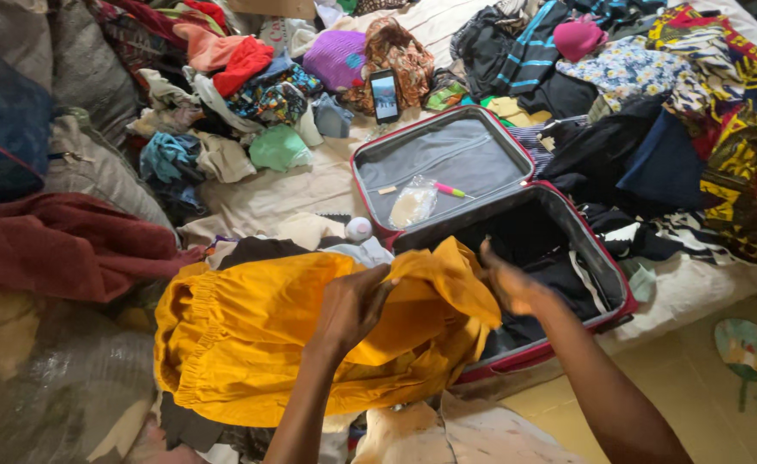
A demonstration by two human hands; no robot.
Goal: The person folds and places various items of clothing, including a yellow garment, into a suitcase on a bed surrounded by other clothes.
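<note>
A bed is covered with heaps of loose clothes, spread on both sides and not yet sorted or folded. An open suitcase with a red rim is laid across the bed; only a few dark garments are seen in its lower half, and a clear bag and a pen in its lid, so most of the packing is judged to remain. A yellow garment is held in front of the suitcase, bunched and unfolded, above other cloth. The left hand is closed on an upper fold of the yellow garment, wrist bent down. The right hand is blurred, raised beside the garment's right edge over the suitcase; whether anything is gripped cannot be told.
</note>
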